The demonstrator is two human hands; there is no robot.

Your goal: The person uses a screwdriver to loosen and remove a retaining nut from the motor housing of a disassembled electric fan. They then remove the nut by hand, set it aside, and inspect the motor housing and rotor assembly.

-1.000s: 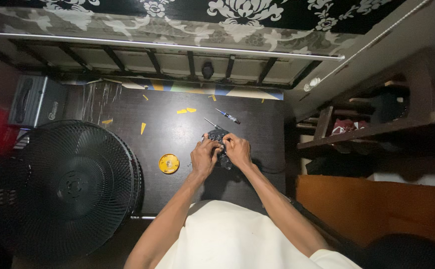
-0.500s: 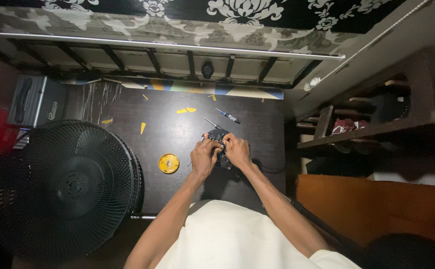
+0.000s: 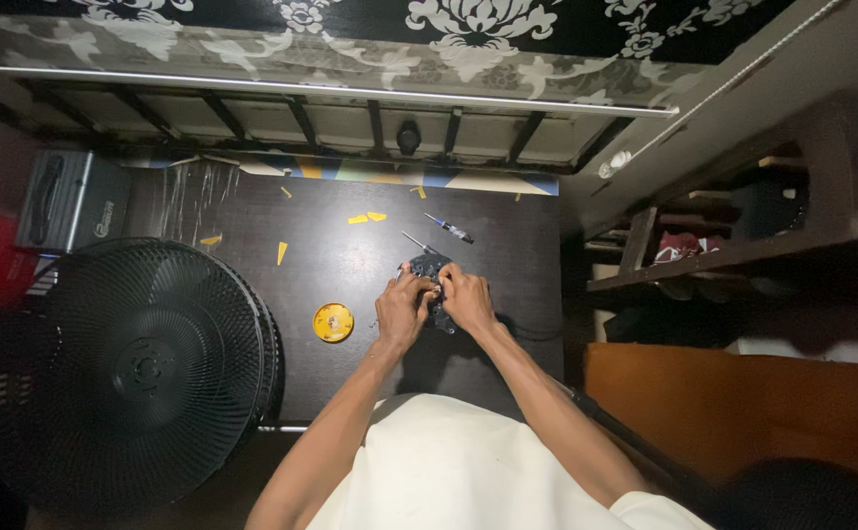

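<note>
A small dark device (image 3: 430, 268) lies on the dark table (image 3: 350, 265), and both of my hands hold it from the near side. My left hand (image 3: 402, 309) grips its left part; my right hand (image 3: 466, 297) grips its right part. A thin tool shaft (image 3: 413, 240) sticks out from behind the device toward the far left. Most of the device is hidden under my fingers.
A round yellow disc (image 3: 333, 322) lies left of my hands. A small screwdriver (image 3: 449, 228) and yellow scraps (image 3: 367, 217) lie farther back. A big black fan (image 3: 125, 368) stands at the left, a grey case (image 3: 71, 201) behind it, wooden shelves (image 3: 733, 245) at the right.
</note>
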